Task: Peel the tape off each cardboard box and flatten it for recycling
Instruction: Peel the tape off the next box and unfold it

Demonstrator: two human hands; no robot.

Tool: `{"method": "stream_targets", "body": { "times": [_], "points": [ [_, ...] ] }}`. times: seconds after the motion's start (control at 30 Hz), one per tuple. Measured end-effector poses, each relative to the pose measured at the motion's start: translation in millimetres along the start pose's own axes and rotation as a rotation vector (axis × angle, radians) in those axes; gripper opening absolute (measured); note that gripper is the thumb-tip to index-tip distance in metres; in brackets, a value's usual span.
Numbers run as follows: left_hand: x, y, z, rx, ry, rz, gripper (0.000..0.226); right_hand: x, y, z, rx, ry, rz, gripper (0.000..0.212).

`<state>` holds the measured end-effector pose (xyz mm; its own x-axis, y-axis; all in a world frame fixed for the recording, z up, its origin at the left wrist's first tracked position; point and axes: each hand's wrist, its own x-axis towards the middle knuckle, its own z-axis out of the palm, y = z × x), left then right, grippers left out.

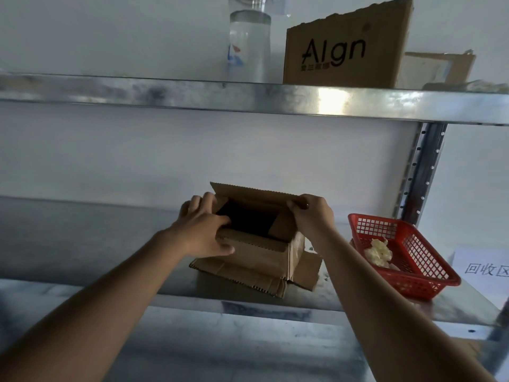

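A small brown cardboard box (pixel 259 257) stands on the lower metal shelf (pixel 248 301) with its top flaps open and a dark inside. Its bottom flaps splay out flat around its base. My left hand (pixel 202 230) grips the near left rim of the box, thumb on the front wall and fingers over the edge. My right hand (pixel 311 213) pinches the right end of the raised back flap. I cannot make out any tape on the box.
A red plastic basket (pixel 413 274) with a crumpled pale wad (pixel 380 253) sits right of the box. A white paper sign (pixel 484 268) lies beyond it. On the upper shelf (pixel 248 95) stand a clear bottle (pixel 249 48), a printed cardboard piece (pixel 344 51) and another carton (pixel 438 68).
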<state>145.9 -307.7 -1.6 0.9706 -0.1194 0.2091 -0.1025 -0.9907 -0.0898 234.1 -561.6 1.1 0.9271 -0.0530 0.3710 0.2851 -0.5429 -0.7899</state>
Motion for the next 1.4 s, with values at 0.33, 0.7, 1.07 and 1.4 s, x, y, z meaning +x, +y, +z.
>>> {"method": "stream_targets", "body": {
  "times": [0.33, 0.7, 1.07, 1.4],
  "points": [
    [-6.4, -21.0, 6.3, -0.099, 0.268, -0.179, 0.086, -6.3, -8.4, 4.3, 0.104, 0.138, 0.087, 0.027],
    [-2.3, -22.3, 10.3, -0.519, 0.513, -0.24, 0.093, -18.1, -20.7, 1.5, 0.084, 0.109, 0.133, 0.052],
    [20.3, -38.4, 18.0, -0.891, 0.623, -0.395, 0.042, -19.9, -3.8, -13.5, 0.334, 0.161, 0.064, 0.053],
    [36.8, -48.1, 27.7, -1.086, 0.675, -0.61, 0.048, -18.8, 38.3, 5.8, 0.167, 0.12, -0.204, 0.068]
  ]
}}
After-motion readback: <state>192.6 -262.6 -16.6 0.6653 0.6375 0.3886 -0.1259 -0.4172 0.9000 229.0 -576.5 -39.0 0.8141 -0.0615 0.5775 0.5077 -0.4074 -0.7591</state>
